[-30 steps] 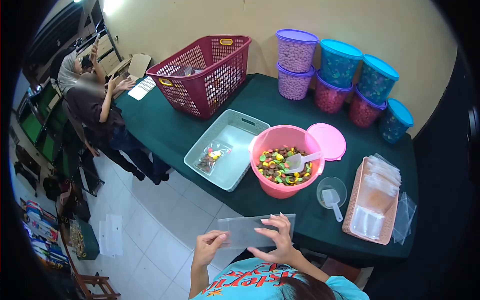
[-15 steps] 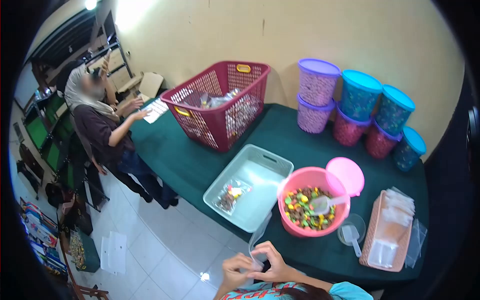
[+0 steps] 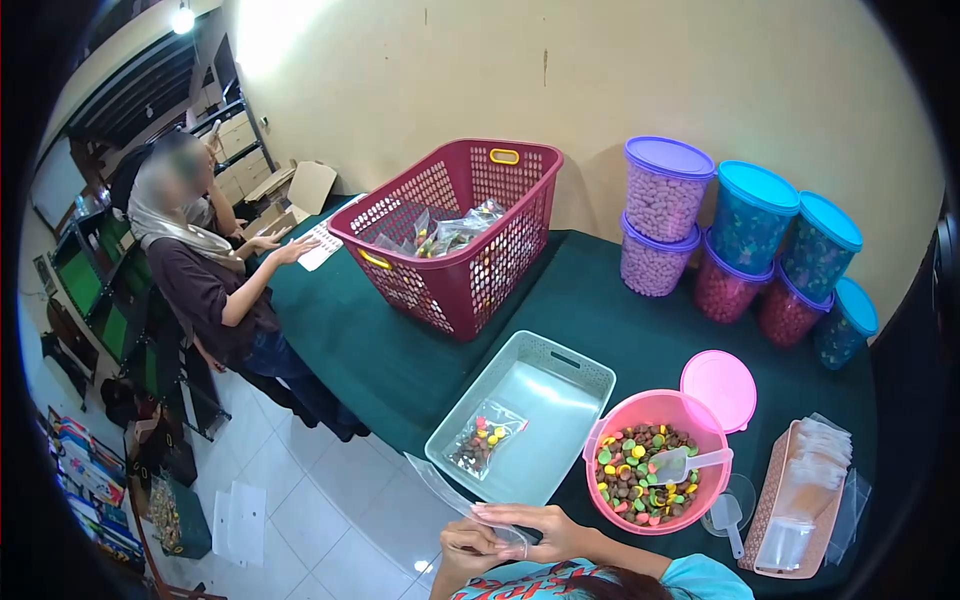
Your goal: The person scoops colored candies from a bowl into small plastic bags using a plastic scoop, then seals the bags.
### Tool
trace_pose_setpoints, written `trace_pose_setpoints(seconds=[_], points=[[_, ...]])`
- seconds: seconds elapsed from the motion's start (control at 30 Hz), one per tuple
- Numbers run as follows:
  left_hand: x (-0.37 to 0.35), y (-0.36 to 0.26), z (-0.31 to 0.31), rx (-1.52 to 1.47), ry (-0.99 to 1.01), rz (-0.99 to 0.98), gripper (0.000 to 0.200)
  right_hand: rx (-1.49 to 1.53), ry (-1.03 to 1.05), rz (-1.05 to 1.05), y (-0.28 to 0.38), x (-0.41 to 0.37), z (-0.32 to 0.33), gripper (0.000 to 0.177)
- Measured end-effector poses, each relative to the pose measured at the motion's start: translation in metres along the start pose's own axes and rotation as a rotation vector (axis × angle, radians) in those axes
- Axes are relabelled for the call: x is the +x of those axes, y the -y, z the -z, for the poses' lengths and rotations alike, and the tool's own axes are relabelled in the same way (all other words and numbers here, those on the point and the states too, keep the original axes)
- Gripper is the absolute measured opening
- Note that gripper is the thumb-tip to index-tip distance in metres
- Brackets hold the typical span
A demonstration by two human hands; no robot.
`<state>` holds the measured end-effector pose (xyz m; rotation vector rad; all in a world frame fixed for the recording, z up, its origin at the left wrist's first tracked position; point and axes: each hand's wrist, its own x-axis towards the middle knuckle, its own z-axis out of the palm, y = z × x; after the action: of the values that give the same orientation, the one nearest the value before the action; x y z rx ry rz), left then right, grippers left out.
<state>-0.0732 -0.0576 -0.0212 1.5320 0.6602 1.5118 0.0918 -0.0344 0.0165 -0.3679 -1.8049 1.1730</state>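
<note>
Both hands are at the table's front edge, close to my body. My left hand [image 3: 468, 552] is closed, its fingers curled around the lower end of a clear plastic strip or bag [image 3: 440, 487]. My right hand [image 3: 545, 530] pinches the same plastic from the other side. The plastic's free end sticks out toward the pale green tray [image 3: 578, 400]. In that tray lies a filled clear bag of colored candies [image 3: 487, 440]. To the right of my hands stands a pink tub [image 3: 722, 480] of brown, yellow, green and pink candies, with a clear scoop [image 3: 690, 462] resting in it.
A maroon basket [image 3: 460, 295] holds filled bags. Lidded tubs [image 3: 665, 205] are stacked by the wall. A pink lid [image 3: 718, 390], a second scoop [image 3: 727, 515] and a pink basket of clear bags [image 3: 775, 500] lie at right. Another person [image 3: 205, 270] stands at the far left.
The view has tilted, so the table things sit lower. My hands have drawn closer together, and the plastic now points left instead of upward. The other person's hands have shifted slightly.
</note>
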Motion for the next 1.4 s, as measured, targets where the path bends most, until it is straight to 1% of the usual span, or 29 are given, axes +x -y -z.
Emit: trace_pose_setpoints(seconds=[0.2,0.27,0.3,0.33,0.37,0.4,0.43,0.47,0.5,0.53,0.6,0.67,0.73,0.77,0.8,0.87,0.9,0.93,0.97,1.0,1.03,1.07,1.13,1.17,1.2,1.27,1.33,1.37,1.4], points=[[0.046,0.021,0.014,-0.193,0.235,0.051,0.019,-0.011,0.011,-0.14,-0.003,0.006,0.016,0.055],[0.061,0.032,0.02,-0.337,0.292,0.087,0.02,-0.04,-0.056,-0.149,-0.002,0.009,0.018,0.051],[0.074,0.033,0.019,-0.341,0.336,0.034,0.021,-0.076,-0.116,-0.162,-0.002,0.009,0.019,0.05],[0.084,0.032,0.021,-0.279,0.393,0.07,0.02,-0.116,-0.176,-0.176,-0.003,0.01,0.018,0.049],[0.095,0.031,0.019,-0.212,0.457,0.01,0.019,-0.17,-0.298,-0.166,-0.005,0.013,0.016,0.045],[0.107,0.031,0.016,-0.148,0.521,-0.054,0.019,-0.183,-0.326,-0.175,-0.007,0.016,0.014,0.045],[0.117,0.031,0.011,-0.17,0.544,-0.047,0.019,-0.268,-0.461,-0.188,-0.009,0.019,0.013,0.039],[0.125,0.03,0.007,-0.1,0.606,-0.15,0.017,-0.353,-0.595,-0.203,-0.011,0.021,0.01,0.034],[0.132,0.031,0.004,-0.03,0.663,-0.252,0.016,-0.355,-0.73,-0.207,-0.015,0.024,0.005,0.028],[0.137,0.033,0.003,-0.052,0.681,-0.239,0.016,-0.347,-0.824,-0.229,-0.023,0.02,0.001,0.025],[0.144,0.036,0.001,-0.044,0.767,-0.32,0.015,-0.262,-0.996,-0.219,-0.032,0.021,-0.005,0.024],[0.146,0.039,0.001,-0.072,0.813,-0.323,0.015,-0.345,-1.016,-0.257,-0.029,0.025,-0.009,0.025],[0.147,0.045,0.002,-0.118,0.825,-0.329,0.015,-0.225,-1.238,-0.142,-0.041,0.028,-0.015,0.023],[0.148,0.046,0.003,-0.139,0.851,-0.328,0.015,-0.351,-1.286,-0.21,-0.042,0.026,-0.015,0.022],[0.148,0.048,0.004,-0.143,0.843,-0.332,0.015,-0.362,-1.316,-0.211,-0.044,0.028,-0.016,0.022],[0.148,0.052,0.008,-0.163,0.852,-0.326,0.016,-0.342,-1.448,-0.096,-0.048,0.032,-0.02,0.021],[0.148,0.054,0.01,-0.115,0.772,-0.355,0.016,-0.45,-1.459,-0.165,-0.051,0.029,-0.022,0.021],[0.147,0.057,0.012,-0.066,0.69,-0.382,0.017,-0.456,-1.481,-0.172,-0.054,0.027,-0.023,0.021],[0.146,0.058,0.013,-0.052,0.625,-0.387,0.018,-0.633,-1.466,-0.183,-0.055,0.027,-0.024,0.02],[0.143,0.058,0.014,-0.065,0.642,-0.381,0.018,-0.811,-1.442,-0.195,-0.056,0.027,-0.025,0.021],[0.141,0.058,0.016,-0.061,0.608,-0.4,0.018,-0.71,-1.5,-0.156,-0.056,0.032,-0.029,0.021],[0.14,0.057,0.017,-0.057,0.572,-0.42,0.018,-0.716,-1.517,-0.16,-0.052,0.035,-0.032,0.021],[0.144,0.058,0.02,-0.086,0.631,-0.437,0.02,-0.587,-1.518,-0.114,-0.044,0.039,-0.035,0.021],[0.146,0.059,0.02,-0.105,0.676,-0.46,0.029,-0.515,-1.535,-0.101,-0.045,0.038,-0.037,0.023],[0.145,0.06,0.017,-0.11,0.679,-0.463,0.029,-0.52,-1.538,-0.098,-0.041,0.038,-0.038,0.023],[0.139,0.063,0.008,-0.558,0.326,0.044,0.057,-0.126,-1.547,-0.131,-0.029,0.036,-0.04,0.024],[0.148,0.079,0.012,-0.773,0.111,0.59,0.075,-0.116,-1.502,-0.146,-0.025,0.027,-0.044,0.027],[0.159,0.08,0.016,-0.771,0.109,0.596,0.075,-0.043,-1.449,-0.165,-0.021,0.023,-0.046,0.026],[0.173,0.08,0.018,-0.906,0.275,0.779,0.064,0.03,-1.392,-0.184,-0.018,0.019,-0.048,0.026]])
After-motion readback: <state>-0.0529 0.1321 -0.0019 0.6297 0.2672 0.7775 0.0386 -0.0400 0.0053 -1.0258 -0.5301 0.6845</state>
